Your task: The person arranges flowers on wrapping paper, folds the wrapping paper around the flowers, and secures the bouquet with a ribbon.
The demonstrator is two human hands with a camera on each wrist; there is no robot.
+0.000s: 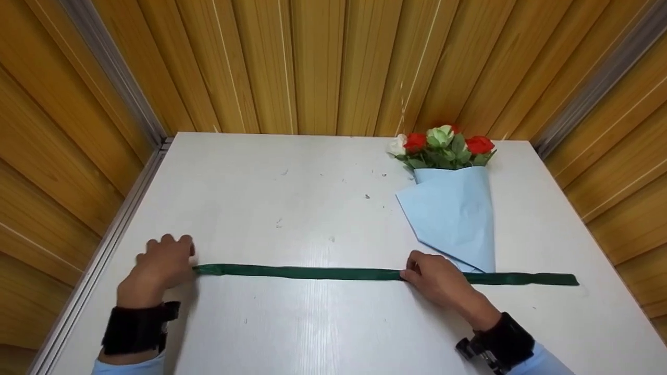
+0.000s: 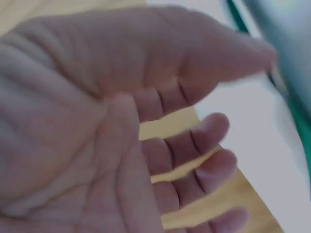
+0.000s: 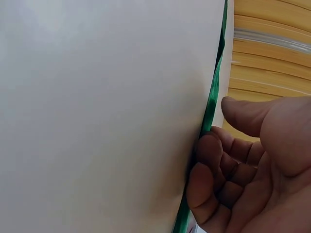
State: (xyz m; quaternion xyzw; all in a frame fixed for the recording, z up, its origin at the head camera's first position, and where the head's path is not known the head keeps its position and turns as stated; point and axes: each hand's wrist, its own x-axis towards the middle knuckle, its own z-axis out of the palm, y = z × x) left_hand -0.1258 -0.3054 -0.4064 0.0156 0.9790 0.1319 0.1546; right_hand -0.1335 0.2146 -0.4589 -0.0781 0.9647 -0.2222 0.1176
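A long dark green ribbon lies stretched sideways across the white table. At its left end my left hand pinches it; in the left wrist view the thumb reaches over the ribbon, hiding the index fingertip, while the other fingers bend loosely. My right hand rests on the ribbon right of its middle. Loosely bent fingertips touch the ribbon in the right wrist view, with the thumb held apart from them. Beyond this hand the ribbon's loose end runs on rightward.
A bouquet of red, white and pale green roses, in light blue wrapping paper, lies at the back right. The paper's lower point meets the ribbon behind my right hand. Wood-patterned walls enclose the table at the back and sides.
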